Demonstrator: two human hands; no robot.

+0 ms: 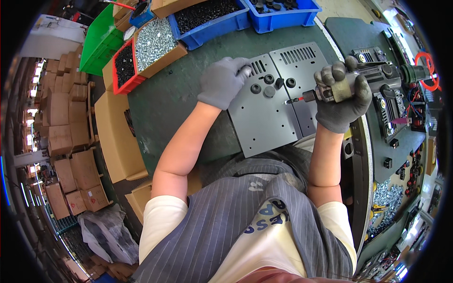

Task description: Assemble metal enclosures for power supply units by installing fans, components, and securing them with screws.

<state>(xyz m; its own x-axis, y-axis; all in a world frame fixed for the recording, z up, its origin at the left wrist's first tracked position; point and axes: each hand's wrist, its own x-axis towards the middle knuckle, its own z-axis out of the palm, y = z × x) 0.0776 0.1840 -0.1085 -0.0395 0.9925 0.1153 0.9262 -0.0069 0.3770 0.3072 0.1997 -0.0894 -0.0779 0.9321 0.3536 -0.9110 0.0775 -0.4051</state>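
Forearms (181, 137) reached up toward the green-topped bench (155, 108). My right hand in a dark grey glove (339, 115) stood upright, its grip wrapped around a grey cylindrical power driver (309, 96), bit pointing left over two flat grey slotted metal panels (264, 118) lying side by side. My left hand in a dark grey glove (222, 82) curled at their far slotted end; whether that grip pinched anything, I couldn't tell.

Looks pretty crammed on the left, with brown boxes (60, 137) stacked high and bright streaks of light (24, 194) along the far edge. Has a crumpled plastic sheet (112, 238) slumped below the stacks. Plus a dark green table (163, 111) mid-room, another green table (337, 35) off right, pale floor (348, 10) up top.
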